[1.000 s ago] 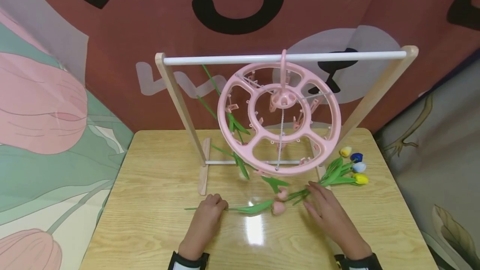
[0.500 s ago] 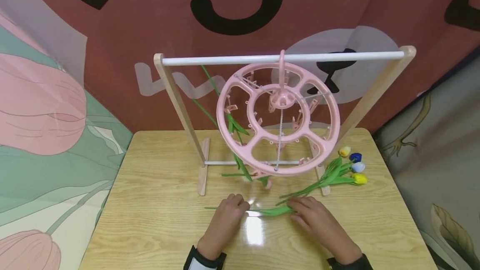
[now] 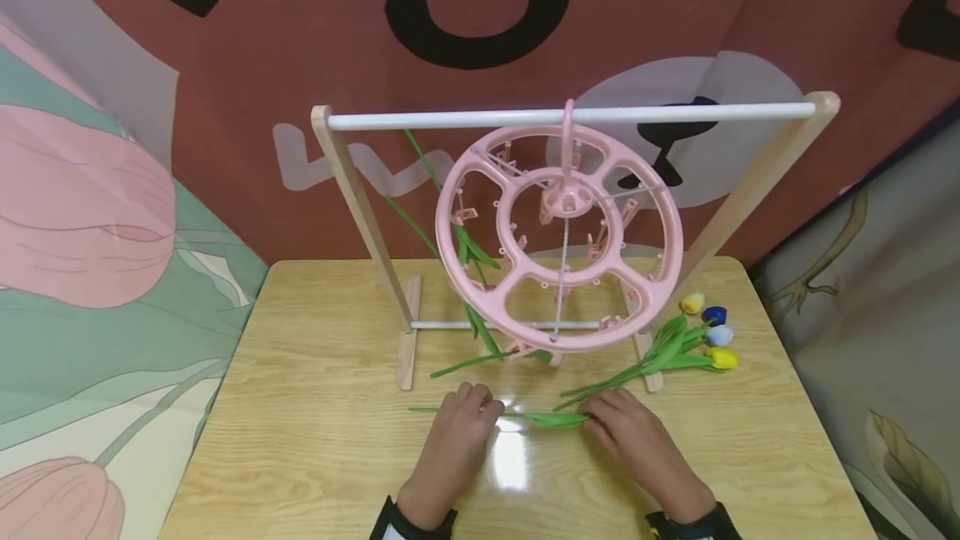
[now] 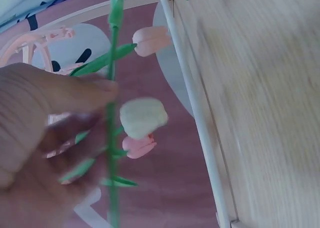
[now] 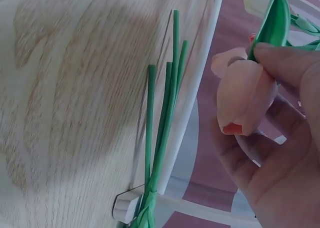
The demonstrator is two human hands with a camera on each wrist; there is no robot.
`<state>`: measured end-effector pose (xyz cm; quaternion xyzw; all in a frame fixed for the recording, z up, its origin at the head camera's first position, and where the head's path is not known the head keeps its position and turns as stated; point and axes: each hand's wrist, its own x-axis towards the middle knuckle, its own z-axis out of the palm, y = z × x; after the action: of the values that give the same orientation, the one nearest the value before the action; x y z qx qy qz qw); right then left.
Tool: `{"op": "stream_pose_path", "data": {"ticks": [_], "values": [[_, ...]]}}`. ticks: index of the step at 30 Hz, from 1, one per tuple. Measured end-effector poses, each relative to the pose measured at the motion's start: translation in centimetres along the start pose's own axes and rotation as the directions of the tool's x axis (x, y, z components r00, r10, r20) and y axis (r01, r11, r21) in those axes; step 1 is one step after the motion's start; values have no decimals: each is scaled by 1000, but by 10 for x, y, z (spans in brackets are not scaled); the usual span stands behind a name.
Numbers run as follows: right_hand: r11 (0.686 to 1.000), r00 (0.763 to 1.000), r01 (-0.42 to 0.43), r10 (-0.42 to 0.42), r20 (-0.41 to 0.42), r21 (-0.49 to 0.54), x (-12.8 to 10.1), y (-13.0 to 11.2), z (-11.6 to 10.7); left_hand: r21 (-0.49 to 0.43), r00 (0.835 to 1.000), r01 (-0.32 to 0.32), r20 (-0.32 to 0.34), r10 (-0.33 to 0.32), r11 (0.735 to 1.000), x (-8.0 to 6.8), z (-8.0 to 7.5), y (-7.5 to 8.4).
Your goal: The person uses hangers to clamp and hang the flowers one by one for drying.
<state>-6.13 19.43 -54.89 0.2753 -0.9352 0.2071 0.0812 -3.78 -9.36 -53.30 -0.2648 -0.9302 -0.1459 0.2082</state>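
An artificial peach-pink tulip (image 5: 245, 96) is stretched level between both hands, low in front of a hanging rack. My left hand (image 3: 467, 432) pinches its green stem (image 4: 112, 138) between thumb and fingers. At the flower end, my right hand (image 3: 630, 436) has its thumb on the base of the leaf (image 3: 555, 420) and its fingers behind the bloom. That bloom is hidden by the right hand in the head view. Above hangs a pink round clip hanger (image 3: 491, 304). Other tulips hang from it, among them a white bloom (image 4: 143, 118) and a pink bloom (image 4: 151, 41).
A wooden stand (image 3: 352, 190) with a white top bar (image 3: 450, 119) carries the hanger. Right of it lies a bundle of tulips with yellow (image 3: 722, 358), light blue, dark blue and cream blooms, stems pointing toward the right hand. A printed cloth (image 3: 300, 40) hangs behind the table.
My left hand has moved right with the tulip. My right hand has come left from beside the bundle's stems onto the tulip's flower end. A tulip hanging low on the hanger has swung round.
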Motion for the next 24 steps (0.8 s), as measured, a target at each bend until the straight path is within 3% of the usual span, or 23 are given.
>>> {"op": "stream_pose_path", "data": {"ticks": [3,6,8,11,13,14,17,20,21,22,23,24], "values": [[1000,999,5,-4,-41,16,0,2,-1,-101,991,-58,-124,45,993,-1,-6,5],[998,997,13,-8,-82,64,0,2,-3,-270,975,-144,-201,90,952,-3,-8,12],[992,994,21,-8,-107,122,1,1,-6,-410,982,-144,-169,80,901,-5,-5,17],[971,991,50,-18,-134,233,2,-2,-8,-603,1000,-7,-28,-12,798,-7,5,22],[949,989,71,-26,-148,307,4,-4,-10,-706,994,108,51,-101,700,-6,14,24],[938,988,75,-25,-151,337,5,-6,-10,-754,986,152,76,-145,639,-6,19,25],[906,985,100,-32,-169,412,9,-10,-12,-894,955,227,128,-266,386,-1,27,30],[880,982,119,-34,-188,459,13,-15,-11,-972,928,195,139,-347,132,6,30,37],[872,980,132,-43,-195,471,14,-16,-10,-983,922,172,135,-363,71,9,30,39],[866,981,130,-42,-190,482,15,-17,-9,-990,922,141,119,-370,33,12,31,41],[860,980,136,-46,-192,492,17,-19,-8,-994,922,108,101,-374,-2,15,32,43],[857,982,130,-43,-181,499,17,-20,-7,-997,923,74,74,-377,-14,17,32,45]]}}
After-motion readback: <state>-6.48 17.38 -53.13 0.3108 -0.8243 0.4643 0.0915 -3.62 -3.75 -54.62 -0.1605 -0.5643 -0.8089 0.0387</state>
